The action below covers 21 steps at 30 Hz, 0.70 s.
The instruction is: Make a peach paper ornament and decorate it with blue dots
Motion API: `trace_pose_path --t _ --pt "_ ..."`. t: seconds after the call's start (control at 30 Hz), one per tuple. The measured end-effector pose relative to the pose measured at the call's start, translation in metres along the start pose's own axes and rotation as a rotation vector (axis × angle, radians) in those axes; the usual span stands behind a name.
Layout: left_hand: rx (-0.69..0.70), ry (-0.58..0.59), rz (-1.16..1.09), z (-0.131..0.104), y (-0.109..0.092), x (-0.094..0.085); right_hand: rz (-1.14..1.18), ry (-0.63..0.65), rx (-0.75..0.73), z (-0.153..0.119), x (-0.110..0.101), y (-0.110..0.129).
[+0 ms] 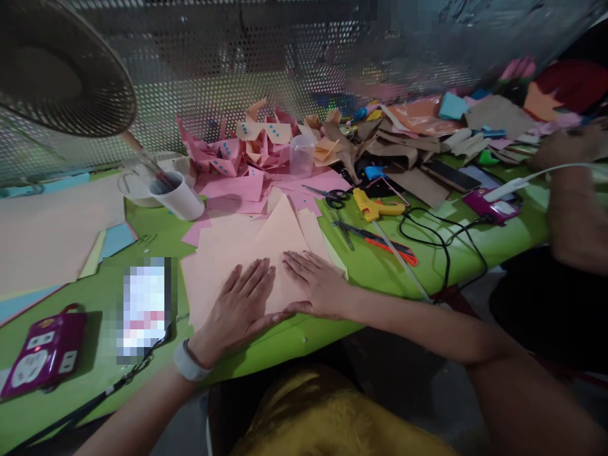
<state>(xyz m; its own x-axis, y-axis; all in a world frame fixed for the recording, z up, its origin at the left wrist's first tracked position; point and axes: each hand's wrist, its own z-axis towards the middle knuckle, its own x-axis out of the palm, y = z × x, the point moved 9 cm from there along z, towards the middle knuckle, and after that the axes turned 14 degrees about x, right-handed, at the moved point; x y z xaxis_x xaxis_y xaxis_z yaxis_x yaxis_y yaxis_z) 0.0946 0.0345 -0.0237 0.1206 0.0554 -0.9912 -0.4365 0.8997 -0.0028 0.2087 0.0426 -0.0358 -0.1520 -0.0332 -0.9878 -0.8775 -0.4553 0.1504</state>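
My left hand (244, 301) lies flat with fingers spread on a folded sheet of peach paper (280, 234) near the table's front edge. Beside it, my right hand (318, 285) is pressed flat on the same sheet, its thumb close to the tip of my left thumb. The folded sheet comes to a point at its far end. More peach sheets (213, 253) lie beneath it, and a pale green edge shows at the right. Neither hand grips anything.
Right of the paper lie scissors (336, 197), a yellow glue gun (375, 206) and an orange cutter (394, 248). Pink folded papers (228, 155) are heaped behind. A white mug (183, 197), phone (145, 310) and purple power socket (45, 351) stand left. Another person's arm (570, 202) is at right.
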Motion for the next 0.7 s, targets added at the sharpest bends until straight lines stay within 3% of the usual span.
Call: trace_pose_path --t 0.17,0.27,0.43,0.53,0.7 --pt "-0.01 0.024 0.005 0.0 0.0 0.001 -0.034 -0.022 0.079 -0.022 -0.006 -0.033" --pt "-0.016 0.033 -0.001 -0.001 0.0 0.001 -0.056 -0.048 0.113 -0.029 -0.021 -0.043" --pt "-0.018 -0.003 -0.02 -0.002 0.0 -0.001 0.041 -0.069 0.273 -0.003 -0.065 -0.042" --pt "-0.025 -0.006 -0.04 -0.002 -0.001 -0.001 0.178 0.132 0.349 0.029 -0.06 -0.035" --pt "-0.054 0.027 -0.043 -0.001 -0.001 -0.002 0.368 0.544 0.357 0.058 -0.012 -0.026"
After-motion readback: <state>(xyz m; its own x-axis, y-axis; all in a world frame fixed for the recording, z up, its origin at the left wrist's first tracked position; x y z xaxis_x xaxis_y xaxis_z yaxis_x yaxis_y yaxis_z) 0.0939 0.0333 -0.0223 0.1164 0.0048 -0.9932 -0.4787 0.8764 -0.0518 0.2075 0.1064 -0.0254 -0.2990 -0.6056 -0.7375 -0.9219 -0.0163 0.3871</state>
